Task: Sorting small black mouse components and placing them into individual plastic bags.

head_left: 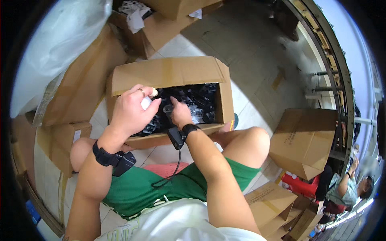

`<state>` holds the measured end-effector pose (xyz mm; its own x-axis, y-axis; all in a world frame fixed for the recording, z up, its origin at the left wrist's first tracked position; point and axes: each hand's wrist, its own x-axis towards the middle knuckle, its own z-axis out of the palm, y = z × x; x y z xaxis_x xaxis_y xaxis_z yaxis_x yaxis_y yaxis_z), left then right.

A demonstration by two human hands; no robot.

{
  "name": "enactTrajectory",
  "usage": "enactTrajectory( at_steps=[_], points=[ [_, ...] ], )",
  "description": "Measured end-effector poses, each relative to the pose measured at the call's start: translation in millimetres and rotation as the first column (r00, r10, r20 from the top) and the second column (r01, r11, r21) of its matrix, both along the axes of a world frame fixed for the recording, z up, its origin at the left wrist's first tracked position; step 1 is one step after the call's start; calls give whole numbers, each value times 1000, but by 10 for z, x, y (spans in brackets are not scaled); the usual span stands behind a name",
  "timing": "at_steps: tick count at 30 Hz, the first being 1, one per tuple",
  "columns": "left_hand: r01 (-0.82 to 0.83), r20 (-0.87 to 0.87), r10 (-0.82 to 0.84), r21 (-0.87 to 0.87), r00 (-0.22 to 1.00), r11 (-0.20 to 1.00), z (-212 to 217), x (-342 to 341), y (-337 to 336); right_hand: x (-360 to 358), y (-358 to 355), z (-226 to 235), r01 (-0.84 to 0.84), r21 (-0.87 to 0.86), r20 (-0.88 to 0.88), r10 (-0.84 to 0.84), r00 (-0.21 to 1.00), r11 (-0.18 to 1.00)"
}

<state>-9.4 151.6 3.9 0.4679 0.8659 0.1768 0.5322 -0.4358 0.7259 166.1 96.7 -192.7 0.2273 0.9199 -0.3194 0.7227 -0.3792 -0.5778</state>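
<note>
An opened cardboard box (pixel 167 72) sits between my bent legs, filled with many small dark pieces (pixel 197 96), some in clear plastic wrapping. My left hand (pixel 132 108) is over the box's left side, its fingers curled around a white rounded object (pixel 146 103). A small cream-coloured bit (pixel 154 92) shows at the fingertips; I cannot make out what it is. My right hand (pixel 181 113) reaches down into the box, index finger stretched out over the dark pieces, its other fingers partly hidden. Beside it lies a clear, roundish plastic piece (pixel 168 109).
Large cardboard boxes stand at the left (pixel 76 80), ahead (pixel 157 32) and at the right (pixel 303 138). More cartons (pixel 269 205) are at the lower right. Translucent plastic sheeting (pixel 56 44) hangs at the upper left. Another person (pixel 345 188) is at the far right, near metal shelving.
</note>
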Motion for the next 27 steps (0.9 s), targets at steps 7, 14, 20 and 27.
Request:
enactTrajectory(
  at_steps=[7,14,20,27],
  points=[
    [24,-25,-24,17,999,1000,-87,117,-46,194,102,470,130,333,-123,-94,988,934],
    [95,-127,-140,-313,982,945,-139,80,-105,-88,-3,1442,179,274,-752,94,653,945],
    [178,-63,-204,-290,977,940,-225,160,-136,-12,-91,1573,218,174,-910,72,408,960],
    [-26,38,34,-191,999,981,-209,54,145,208,315,1536,417,180,-845,-77,529,891]
  ],
)
